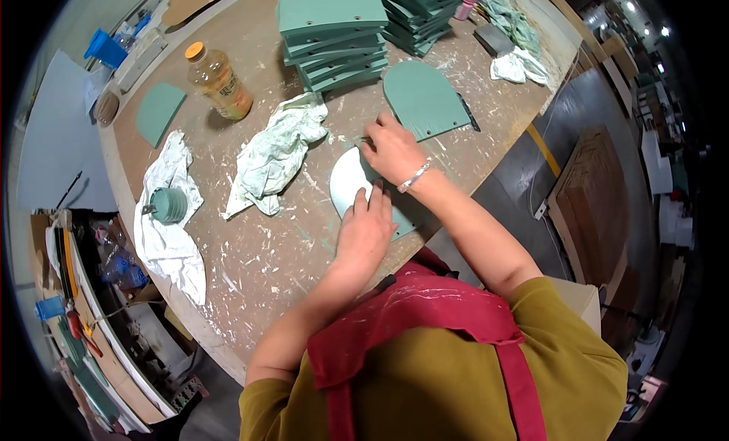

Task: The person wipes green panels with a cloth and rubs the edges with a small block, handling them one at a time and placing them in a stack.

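Note:
A green panel with one rounded end (346, 184) lies near the table's front edge, glossy with reflected light on its left side. My left hand (366, 230) rests flat on it, fingers stretched out. At the panel's far right edge is my right hand (396, 151), a bracelet on its wrist. Its fingers are bent and drawn together; whatever they hold, if anything, is hidden. Just beyond it lies a second rounded green panel (424, 99) with small holes along its straight edge. A crumpled, green-stained white cloth (277, 156) is left of my hands.
Stacks of green panels (332, 8) stand at the back. On the left are an orange-capped bottle (220, 84), a green panel piece (159, 113) and a round green container (168, 204) on a white cloth (171, 251). A dark block (493, 40) and rags (520, 65) lie far right.

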A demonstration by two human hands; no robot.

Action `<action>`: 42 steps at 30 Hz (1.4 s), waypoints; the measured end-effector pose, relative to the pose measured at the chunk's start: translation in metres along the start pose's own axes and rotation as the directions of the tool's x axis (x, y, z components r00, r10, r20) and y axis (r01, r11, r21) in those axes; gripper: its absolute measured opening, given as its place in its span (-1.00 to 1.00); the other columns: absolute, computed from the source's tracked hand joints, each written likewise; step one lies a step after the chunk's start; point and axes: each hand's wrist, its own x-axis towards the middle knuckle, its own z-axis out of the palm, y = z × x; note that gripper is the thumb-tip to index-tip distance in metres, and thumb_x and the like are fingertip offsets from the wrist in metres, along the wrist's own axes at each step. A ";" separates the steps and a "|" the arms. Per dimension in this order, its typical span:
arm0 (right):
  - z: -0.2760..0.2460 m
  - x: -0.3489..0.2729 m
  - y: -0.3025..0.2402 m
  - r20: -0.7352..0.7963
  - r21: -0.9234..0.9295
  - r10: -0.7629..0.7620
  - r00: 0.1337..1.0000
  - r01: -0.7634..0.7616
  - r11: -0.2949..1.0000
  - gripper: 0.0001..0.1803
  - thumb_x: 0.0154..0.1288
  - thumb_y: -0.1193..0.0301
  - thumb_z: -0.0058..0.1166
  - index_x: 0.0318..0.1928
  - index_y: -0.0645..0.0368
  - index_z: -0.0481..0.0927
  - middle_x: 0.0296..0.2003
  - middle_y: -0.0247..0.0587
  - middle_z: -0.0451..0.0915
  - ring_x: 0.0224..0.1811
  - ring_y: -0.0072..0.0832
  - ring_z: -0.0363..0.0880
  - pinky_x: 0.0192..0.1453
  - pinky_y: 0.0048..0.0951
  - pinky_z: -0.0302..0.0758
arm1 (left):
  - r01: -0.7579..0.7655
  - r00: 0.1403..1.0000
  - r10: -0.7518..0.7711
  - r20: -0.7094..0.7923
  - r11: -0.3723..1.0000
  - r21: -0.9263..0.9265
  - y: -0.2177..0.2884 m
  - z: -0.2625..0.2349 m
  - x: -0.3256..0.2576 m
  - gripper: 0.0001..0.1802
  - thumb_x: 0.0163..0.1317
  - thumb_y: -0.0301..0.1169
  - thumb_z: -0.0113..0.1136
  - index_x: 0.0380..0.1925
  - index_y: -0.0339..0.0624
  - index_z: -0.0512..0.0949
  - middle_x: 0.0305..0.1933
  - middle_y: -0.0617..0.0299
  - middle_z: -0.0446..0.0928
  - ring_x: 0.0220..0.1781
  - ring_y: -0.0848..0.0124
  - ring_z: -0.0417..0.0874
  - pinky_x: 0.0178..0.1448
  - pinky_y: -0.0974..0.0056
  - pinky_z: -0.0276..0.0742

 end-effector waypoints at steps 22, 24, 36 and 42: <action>-0.053 -0.153 0.004 0.073 0.103 0.379 0.922 -0.385 0.917 -0.74 0.22 0.39 0.12 -0.22 0.32 0.41 -0.17 0.13 0.40 -0.14 0.13 0.46 -0.06 -0.04 0.44 | -0.073 0.992 0.068 -0.104 0.996 -0.045 -0.005 0.004 -0.002 -0.39 0.25 -0.20 0.23 0.21 -0.36 0.39 0.35 -0.01 0.34 0.25 0.01 0.40 0.25 0.12 0.49; -0.069 -0.172 0.000 0.147 0.112 0.386 0.911 -0.403 0.908 -0.74 0.23 0.37 0.13 -0.22 0.30 0.43 -0.20 0.07 0.41 -0.16 0.07 0.48 -0.06 -0.09 0.45 | -0.094 0.991 0.089 -0.097 0.994 -0.049 -0.008 0.003 -0.002 -0.41 0.25 -0.21 0.22 0.21 -0.30 0.40 0.35 0.02 0.34 0.24 0.03 0.41 0.24 0.12 0.50; -0.054 -0.179 -0.017 0.057 0.149 -0.278 0.959 0.267 0.952 -0.63 0.11 0.43 0.28 -0.04 0.11 0.55 -0.09 -0.16 0.51 -0.02 -0.22 0.53 0.05 -0.23 0.42 | -0.291 0.957 0.291 0.009 0.956 0.030 -0.068 -0.007 0.013 -0.34 0.33 -0.01 0.07 0.43 0.27 0.21 0.53 0.21 0.09 0.48 0.06 0.16 0.43 -0.15 0.12; -0.003 -0.168 -0.031 0.134 0.176 -0.458 0.879 0.433 0.884 -0.71 0.13 0.46 0.21 -0.11 0.13 0.55 -0.14 -0.12 0.50 -0.13 -0.20 0.53 -0.03 -0.24 0.45 | -0.257 0.965 0.260 -0.044 0.964 0.061 -0.063 -0.002 0.011 -0.37 0.33 0.02 0.05 0.40 0.32 0.26 0.52 0.24 0.13 0.47 0.13 0.19 0.34 -0.27 0.15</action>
